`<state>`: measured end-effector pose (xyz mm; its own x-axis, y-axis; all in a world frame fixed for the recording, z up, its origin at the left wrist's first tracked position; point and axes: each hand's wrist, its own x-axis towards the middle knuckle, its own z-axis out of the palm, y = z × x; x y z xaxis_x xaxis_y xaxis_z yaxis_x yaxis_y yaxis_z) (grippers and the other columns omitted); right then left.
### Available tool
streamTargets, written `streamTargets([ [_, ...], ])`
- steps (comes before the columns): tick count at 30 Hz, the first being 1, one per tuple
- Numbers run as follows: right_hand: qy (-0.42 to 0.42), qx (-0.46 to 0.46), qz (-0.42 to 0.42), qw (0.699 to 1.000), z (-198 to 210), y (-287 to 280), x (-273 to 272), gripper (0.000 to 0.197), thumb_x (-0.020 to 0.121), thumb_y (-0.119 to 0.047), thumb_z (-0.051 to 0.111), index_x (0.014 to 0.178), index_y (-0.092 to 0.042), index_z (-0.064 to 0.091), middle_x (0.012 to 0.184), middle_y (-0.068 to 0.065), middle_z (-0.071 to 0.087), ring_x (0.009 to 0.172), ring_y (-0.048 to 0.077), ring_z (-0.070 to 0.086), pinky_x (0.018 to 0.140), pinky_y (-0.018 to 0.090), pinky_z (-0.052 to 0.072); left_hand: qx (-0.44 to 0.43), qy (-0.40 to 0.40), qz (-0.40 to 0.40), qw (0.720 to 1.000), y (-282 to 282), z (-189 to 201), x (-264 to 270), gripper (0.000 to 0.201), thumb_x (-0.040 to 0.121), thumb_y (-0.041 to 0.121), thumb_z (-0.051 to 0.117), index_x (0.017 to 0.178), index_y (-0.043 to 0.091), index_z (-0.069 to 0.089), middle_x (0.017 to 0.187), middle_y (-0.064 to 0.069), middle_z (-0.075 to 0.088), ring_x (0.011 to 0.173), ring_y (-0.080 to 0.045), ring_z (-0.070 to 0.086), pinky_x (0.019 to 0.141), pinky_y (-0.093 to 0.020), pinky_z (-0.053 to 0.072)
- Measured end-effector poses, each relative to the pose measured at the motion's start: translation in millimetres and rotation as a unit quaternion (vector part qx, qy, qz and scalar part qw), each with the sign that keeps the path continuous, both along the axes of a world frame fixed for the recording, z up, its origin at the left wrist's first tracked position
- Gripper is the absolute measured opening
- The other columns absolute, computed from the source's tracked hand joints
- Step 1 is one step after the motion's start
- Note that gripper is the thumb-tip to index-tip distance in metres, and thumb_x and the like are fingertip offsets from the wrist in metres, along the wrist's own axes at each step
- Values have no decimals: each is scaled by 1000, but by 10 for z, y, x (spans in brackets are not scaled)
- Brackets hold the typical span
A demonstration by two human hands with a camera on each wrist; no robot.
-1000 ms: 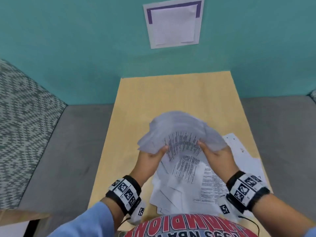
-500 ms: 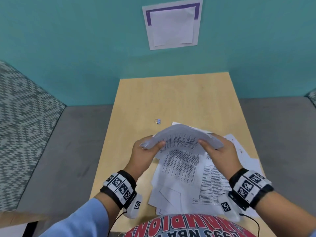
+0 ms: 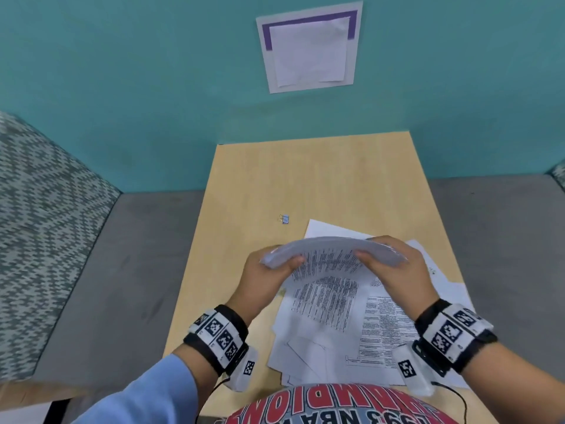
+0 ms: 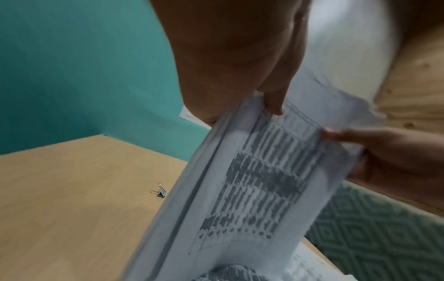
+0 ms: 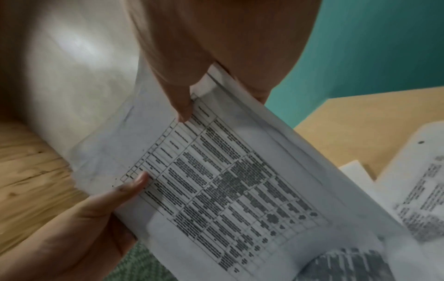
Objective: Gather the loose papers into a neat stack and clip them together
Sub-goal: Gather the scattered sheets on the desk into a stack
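Observation:
A sheaf of printed papers (image 3: pixel 330 255) is held up over the wooden table (image 3: pixel 305 185), bowed across the top. My left hand (image 3: pixel 275 264) grips its left edge, thumb on the printed face. My right hand (image 3: pixel 382 258) grips the right edge the same way. Both wrist views show the sheaf (image 4: pixel 252 180) (image 5: pixel 228 171) pinched between thumb and fingers. More loose papers (image 3: pixel 351 332) lie spread on the table under the hands. A small binder clip (image 3: pixel 284 219) (image 4: pixel 159 192) lies on the table beyond and to the left of the hands.
The table stands against a teal wall (image 3: pixel 153 87) with a paper sheet (image 3: pixel 308 47) stuck on it. Grey cushions (image 3: pixel 122 270) flank the table, with a patterned cushion (image 3: pixel 39 209) at far left. Bare tabletop lies beyond the clip.
Both hands have lowered the sheaf toward the table and drawn it into a tighter bundle. The binder clip, hidden behind the papers a second ago, now shows.

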<state>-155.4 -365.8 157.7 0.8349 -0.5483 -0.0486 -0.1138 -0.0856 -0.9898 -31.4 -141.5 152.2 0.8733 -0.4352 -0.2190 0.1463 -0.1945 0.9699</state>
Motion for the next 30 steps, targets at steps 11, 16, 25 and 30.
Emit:
streamTargets([
  [11,-37,-37,-16,999,121,-48,-6,25,83,-5,85,106,-10,77,105,-2,79,97,2,71,83,12,55,-43,-47,34,997,-58,114,30,30,83,1,87,109,13,80,101,6,83,98,-5,74,83,-17,56],
  [16,24,13,-6,1000,-101,-50,26,10,87,-7,81,95,-14,80,93,1,81,87,7,75,76,21,52,-13,-79,-8,997,-2,138,58,30,83,4,89,104,23,81,97,8,82,92,0,72,82,-16,55],
  [25,-22,-179,103,978,355,43,32,12,89,-8,78,91,-19,83,90,-7,80,89,12,74,81,31,56,424,-385,-257,778,-157,1044,107,35,93,49,68,128,46,64,114,22,77,107,-14,72,77,-30,52],
  [30,1,-194,113,975,531,-175,-17,14,82,-23,87,94,-26,81,93,-14,79,91,3,71,80,13,51,397,-317,-268,819,-162,945,206,19,96,31,69,78,30,69,61,8,62,63,-15,57,58,-33,39],
])
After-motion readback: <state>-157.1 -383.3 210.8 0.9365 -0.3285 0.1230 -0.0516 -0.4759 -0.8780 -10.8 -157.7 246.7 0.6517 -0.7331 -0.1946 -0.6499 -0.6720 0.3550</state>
